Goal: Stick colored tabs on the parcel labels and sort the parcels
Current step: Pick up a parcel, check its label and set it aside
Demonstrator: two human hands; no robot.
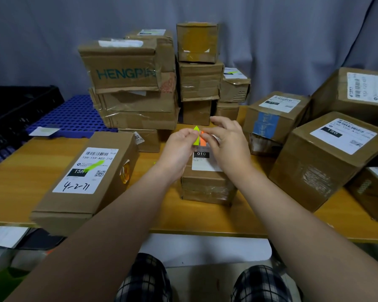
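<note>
Centrally, both hands are raised above a small parcel [207, 186] that stands on the wooden table [227, 223] near its front edge. The left hand [179, 147] is curled, and its thumb and fingers pinch a green tab [196, 135] with an arrow-shaped tip pointing up. The right hand [229, 142] pinches an orange tab [203, 138] just beside the green one with thumb and forefinger; its other fingers are spread and loosely extended. The two tabs touch or overlap; which cannot be determined. The white label [205, 165] on the small parcel reads "010" and is partly hidden by the hands. To the left, a long parcel [85, 192] lies flat, and its label [74, 184] carries a green strip [94, 165]. A stack of parcels [135, 83] stands behind the hands. Further parcels [323, 171] are grouped at the right, each with a label on top.
</note>
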